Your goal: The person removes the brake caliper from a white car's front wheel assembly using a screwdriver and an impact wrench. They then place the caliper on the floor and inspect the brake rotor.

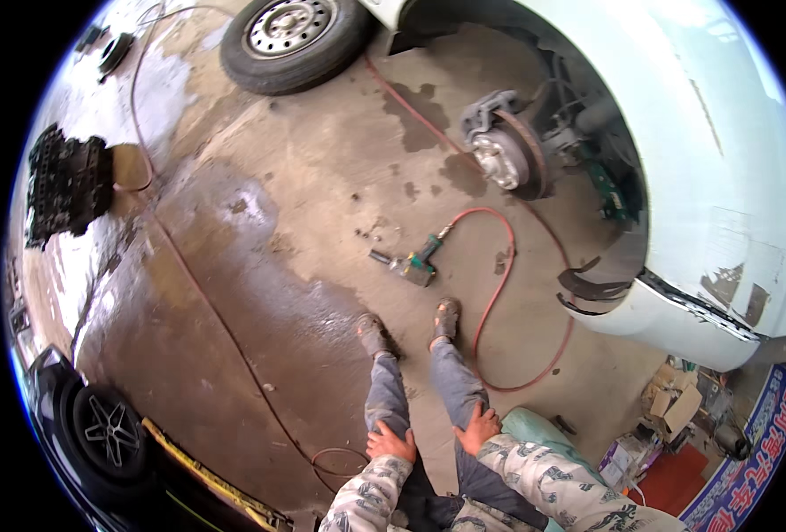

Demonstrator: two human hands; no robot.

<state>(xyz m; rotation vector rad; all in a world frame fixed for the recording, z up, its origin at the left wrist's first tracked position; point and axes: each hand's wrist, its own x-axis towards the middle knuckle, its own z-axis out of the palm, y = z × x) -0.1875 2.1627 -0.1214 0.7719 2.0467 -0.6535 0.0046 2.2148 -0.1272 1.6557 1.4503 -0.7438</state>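
My left hand (391,442) rests on my left thigh near the knee, its fingers spread over the grey trousers. On the other leg lies my right hand (478,429), also with nothing in it and its fingers laid over the cloth. Beyond my shoes, a green and black air impact wrench (419,262) with a long socket lies on the floor, joined to a red air hose (510,257). Farther right, a bare wheel hub with a brake disc and caliper (510,155) shows in the wheel arch of a white car (721,151).
A wheel with its tyre (294,40) lies on the floor at the far side. An engine block (68,186) stands at the left, and a dark car (101,434) at the lower left. Another hose (200,288) crosses the wet floor. Cardboard boxes (675,401) sit at the lower right.
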